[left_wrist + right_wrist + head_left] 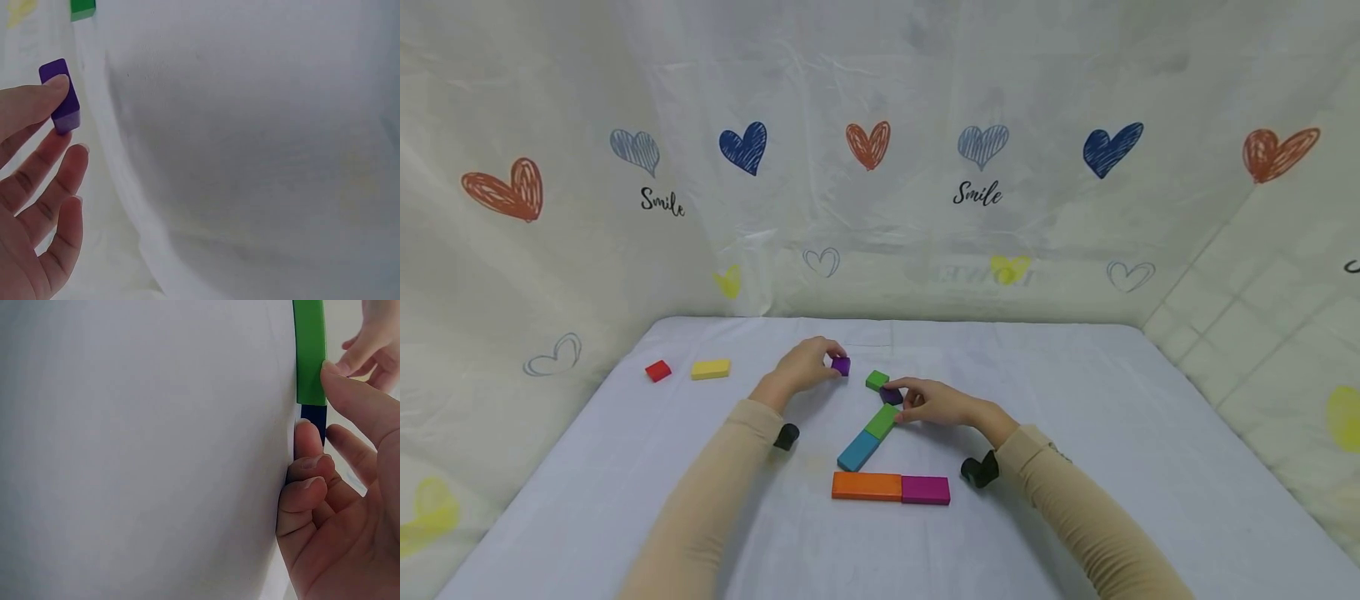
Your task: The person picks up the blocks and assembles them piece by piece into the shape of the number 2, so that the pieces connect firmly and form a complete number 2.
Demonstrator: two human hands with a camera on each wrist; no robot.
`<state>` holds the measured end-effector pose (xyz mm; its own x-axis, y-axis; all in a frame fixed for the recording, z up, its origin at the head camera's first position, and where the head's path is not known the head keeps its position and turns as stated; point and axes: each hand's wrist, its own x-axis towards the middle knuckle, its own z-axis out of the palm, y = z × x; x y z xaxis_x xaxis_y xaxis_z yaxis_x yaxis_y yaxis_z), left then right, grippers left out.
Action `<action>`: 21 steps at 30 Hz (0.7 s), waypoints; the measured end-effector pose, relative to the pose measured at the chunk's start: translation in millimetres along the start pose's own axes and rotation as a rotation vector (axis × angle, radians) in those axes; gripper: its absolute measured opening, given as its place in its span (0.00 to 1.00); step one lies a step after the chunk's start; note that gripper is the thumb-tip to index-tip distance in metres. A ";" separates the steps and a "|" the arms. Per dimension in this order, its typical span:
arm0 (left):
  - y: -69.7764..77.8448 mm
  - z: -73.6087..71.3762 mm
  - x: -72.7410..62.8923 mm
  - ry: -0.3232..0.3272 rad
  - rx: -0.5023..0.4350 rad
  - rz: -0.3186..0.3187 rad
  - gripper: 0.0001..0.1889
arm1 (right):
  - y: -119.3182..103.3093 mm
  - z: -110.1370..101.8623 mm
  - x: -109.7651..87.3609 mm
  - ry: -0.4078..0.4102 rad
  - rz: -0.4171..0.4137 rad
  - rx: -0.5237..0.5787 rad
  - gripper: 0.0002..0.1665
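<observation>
In the head view my left hand (806, 363) is above the back of the table and pinches a purple block (59, 94) between thumb and fingertips. My right hand (942, 403) is at a slanting row of blocks. Its index and middle fingers lie about a dark blue block (314, 420), while its thumb touches the edge of the long green block (310, 353). A small green block (877, 380) sits just beyond the dark one. Below the green block, a blue block (858, 451) continues the row, end to end.
In front of the row, an orange block (867, 486) and a magenta block (926, 490) lie end to end. A red block (658, 371) and a yellow block (711, 369) lie at the back left of the white-covered table (1045, 533). Behind stands a heart-printed sheet (917, 75).
</observation>
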<state>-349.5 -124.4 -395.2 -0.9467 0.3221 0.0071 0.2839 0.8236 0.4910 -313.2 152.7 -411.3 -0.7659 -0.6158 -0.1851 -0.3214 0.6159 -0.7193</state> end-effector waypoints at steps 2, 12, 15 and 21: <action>1.4 1.2 0.4 0.001 -0.002 -0.005 0.17 | -0.1 -0.2 -0.1 -0.002 -0.004 -0.002 0.34; 7.8 5.4 4.5 -0.004 0.024 -0.006 0.17 | 0.8 -0.3 -0.1 -0.001 -0.020 -0.009 0.34; 6.7 7.6 5.8 -0.008 0.027 -0.025 0.16 | 1.4 -0.1 0.6 -0.003 -0.024 -0.010 0.34; 7.0 12.9 9.4 -0.008 0.015 -0.028 0.17 | 1.9 -0.3 0.5 0.000 -0.020 -0.018 0.34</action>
<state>-354.4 -109.6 -402.9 -0.9530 0.3026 -0.0135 0.2597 0.8394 0.4775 -314.3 153.7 -412.5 -0.7596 -0.6275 -0.1708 -0.3461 0.6124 -0.7107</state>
